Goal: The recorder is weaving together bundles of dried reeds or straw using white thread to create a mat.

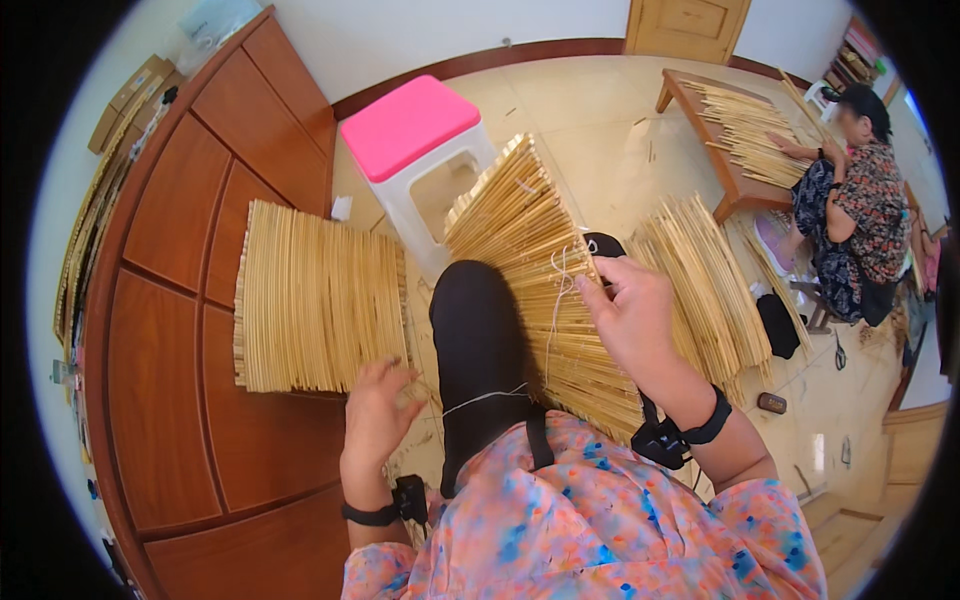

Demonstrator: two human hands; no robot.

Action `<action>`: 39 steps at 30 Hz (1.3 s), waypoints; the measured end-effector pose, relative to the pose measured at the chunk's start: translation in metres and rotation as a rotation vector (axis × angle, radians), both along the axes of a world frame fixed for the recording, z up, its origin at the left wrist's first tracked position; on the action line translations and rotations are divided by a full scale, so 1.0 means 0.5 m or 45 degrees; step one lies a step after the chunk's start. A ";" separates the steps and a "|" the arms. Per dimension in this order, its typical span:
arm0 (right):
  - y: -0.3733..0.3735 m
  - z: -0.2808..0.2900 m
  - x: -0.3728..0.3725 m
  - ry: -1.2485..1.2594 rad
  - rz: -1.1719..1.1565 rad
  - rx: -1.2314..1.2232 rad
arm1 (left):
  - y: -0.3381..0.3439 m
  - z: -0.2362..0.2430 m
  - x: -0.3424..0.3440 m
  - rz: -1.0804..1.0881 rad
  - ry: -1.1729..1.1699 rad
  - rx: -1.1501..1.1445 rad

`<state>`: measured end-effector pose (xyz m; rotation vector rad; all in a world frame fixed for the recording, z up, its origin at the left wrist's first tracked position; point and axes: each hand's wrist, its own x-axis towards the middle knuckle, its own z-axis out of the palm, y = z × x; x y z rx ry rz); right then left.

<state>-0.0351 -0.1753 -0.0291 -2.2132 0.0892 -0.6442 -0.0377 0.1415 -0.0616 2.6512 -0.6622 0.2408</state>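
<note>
The right hand (635,308) has its grip closed, thumb and fingers pinching the right edge of the stalk sheet (580,365) near a loose white string (556,300). From that grip the sheet spreads leftward and back toward the lap, its long axis slanting from far left to near right, just beside the black-clad left knee (478,330). The left hand (382,415), fingers parted and apparently holding nothing, is farther from it, across the knee, by the near edge of the left stalk bundle (310,300); whether it touches, I cannot tell.
</note>
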 end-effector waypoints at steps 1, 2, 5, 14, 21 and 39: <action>0.001 -0.003 0.002 0.017 0.013 0.005 | -0.018 0.011 0.014 0.013 0.017 0.005; 0.000 -0.009 0.006 0.005 0.012 0.045 | -0.041 0.018 0.033 -0.011 0.033 -0.198; 0.013 0.010 0.007 0.084 0.009 0.093 | -0.133 0.038 0.075 -0.110 0.112 -0.646; 0.022 0.010 0.017 0.209 0.168 0.347 | -0.321 0.019 0.138 -0.166 0.011 -0.991; -0.012 0.044 0.039 0.341 0.169 0.430 | -0.298 0.045 0.173 -0.293 0.018 -0.922; 0.025 0.060 0.092 0.250 0.131 -0.062 | -0.300 0.039 0.193 -0.463 1.491 -2.434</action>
